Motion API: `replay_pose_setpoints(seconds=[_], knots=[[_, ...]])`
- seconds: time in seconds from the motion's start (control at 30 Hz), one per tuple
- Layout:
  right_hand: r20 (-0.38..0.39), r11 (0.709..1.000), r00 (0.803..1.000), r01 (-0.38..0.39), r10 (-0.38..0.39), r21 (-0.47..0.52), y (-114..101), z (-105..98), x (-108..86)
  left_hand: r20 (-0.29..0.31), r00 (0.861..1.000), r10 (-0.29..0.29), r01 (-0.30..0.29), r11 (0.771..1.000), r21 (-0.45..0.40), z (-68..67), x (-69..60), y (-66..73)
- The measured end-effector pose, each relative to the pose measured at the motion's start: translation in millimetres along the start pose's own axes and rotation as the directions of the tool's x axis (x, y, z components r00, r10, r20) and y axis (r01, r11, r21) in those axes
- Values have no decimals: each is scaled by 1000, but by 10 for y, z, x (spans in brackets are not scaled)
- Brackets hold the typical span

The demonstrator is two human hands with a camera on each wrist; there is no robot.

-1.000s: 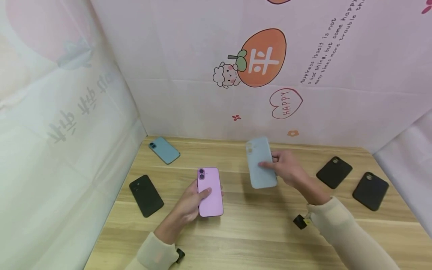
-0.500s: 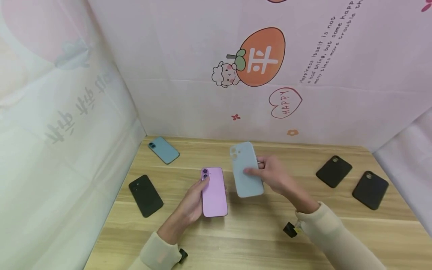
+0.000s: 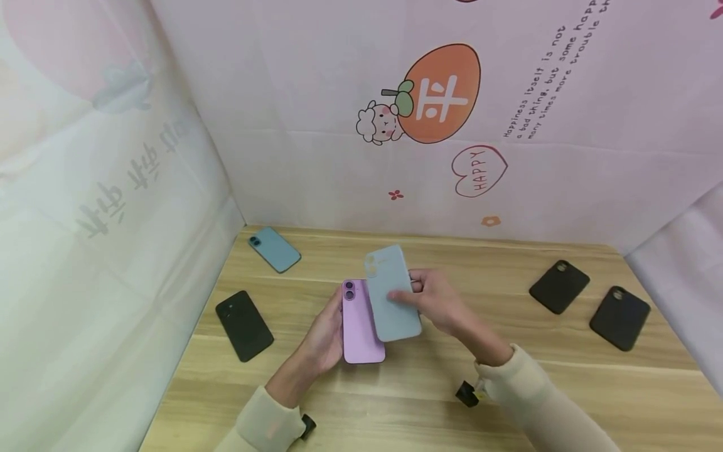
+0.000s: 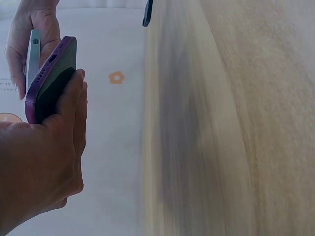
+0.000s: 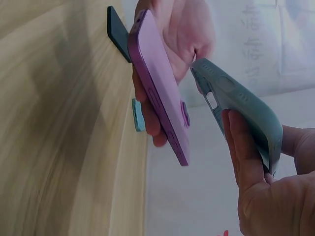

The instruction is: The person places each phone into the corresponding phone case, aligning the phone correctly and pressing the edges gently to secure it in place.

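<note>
My left hand (image 3: 324, 336) holds a pink-purple phone (image 3: 357, 333) from below, its back with two lenses turned up; in the right wrist view the fingers lie under the phone (image 5: 157, 83). Pinched in my right hand (image 3: 443, 303) is a pale blue phone case (image 3: 392, 307), thumb on its outer face. From the head the case overlaps the phone's right part. The right wrist view shows a gap between the case (image 5: 241, 101) and the phone. In the left wrist view the phone's purple bottom edge (image 4: 47, 69) faces the camera.
On the wooden table (image 3: 418, 402) a blue phone (image 3: 275, 250) lies at the back left, with a black phone or case (image 3: 245, 326) nearer. Two black cases, one (image 3: 559, 287) and another (image 3: 620, 319), lie on the right. A printed cloth (image 3: 316, 182) hangs behind the table.
My right hand has brought the blue case left and toward me, over the phone's right side. My left hand has shifted slightly right with the phone, its thumb no longer across the back.
</note>
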State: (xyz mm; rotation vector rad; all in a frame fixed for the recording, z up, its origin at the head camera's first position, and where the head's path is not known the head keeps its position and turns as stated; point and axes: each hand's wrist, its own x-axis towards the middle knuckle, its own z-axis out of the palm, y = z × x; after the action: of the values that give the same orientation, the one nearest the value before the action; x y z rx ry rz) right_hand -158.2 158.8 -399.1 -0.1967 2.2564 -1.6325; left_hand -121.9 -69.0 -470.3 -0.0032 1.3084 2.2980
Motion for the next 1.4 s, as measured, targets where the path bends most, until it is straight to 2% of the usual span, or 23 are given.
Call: replay_pose_setpoints(seconds=[0.53, 0.9, 1.13, 1.4], knots=[[51, 999, 999, 12, -14, 48, 109, 328, 29, 14, 1000, 28, -28, 1000, -2, 36, -1, 14], [60, 990, 998, -22, 14, 138, 164, 468, 40, 40, 999, 0, 1, 1000, -22, 54, -23, 4], [47, 985, 999, -26, 18, 173, 194, 525, 27, 9, 1000, -8, 8, 1000, -23, 61, -33, -9], [36, 988, 999, 0, -6, 156, 203, 558, 0, -7, 1000, -14, 14, 1000, -3, 62, -35, -19]])
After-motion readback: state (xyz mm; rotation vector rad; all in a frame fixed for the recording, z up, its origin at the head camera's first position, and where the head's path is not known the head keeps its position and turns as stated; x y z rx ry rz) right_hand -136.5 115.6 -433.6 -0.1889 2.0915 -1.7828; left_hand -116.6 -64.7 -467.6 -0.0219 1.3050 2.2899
